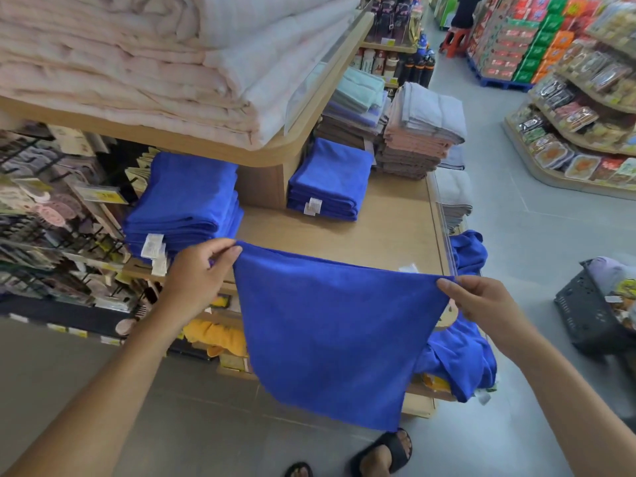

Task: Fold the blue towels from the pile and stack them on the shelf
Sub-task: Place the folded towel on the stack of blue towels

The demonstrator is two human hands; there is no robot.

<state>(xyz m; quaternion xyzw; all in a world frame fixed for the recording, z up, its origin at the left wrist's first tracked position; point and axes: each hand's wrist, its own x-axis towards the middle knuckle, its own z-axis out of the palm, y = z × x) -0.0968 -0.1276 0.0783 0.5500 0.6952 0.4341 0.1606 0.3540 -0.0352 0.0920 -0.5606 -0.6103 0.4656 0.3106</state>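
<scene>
The left hand (203, 270) and right hand (481, 301) are each pinching a top corner of a blue towel (330, 339). It is hanging over the shelf's (378, 232) front edge. Two folded blue stacks (186, 204) are sitting along its back edge.

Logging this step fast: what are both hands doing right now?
Left hand: pinching the blue towel's top corner.
Right hand: pinching its other top corner.

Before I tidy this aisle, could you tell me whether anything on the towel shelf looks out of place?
Yes: a crumpled heap of blue towels hangs off the front right corner of the shelf, unfolded, unlike the neat left stack and right stack behind it.
</scene>
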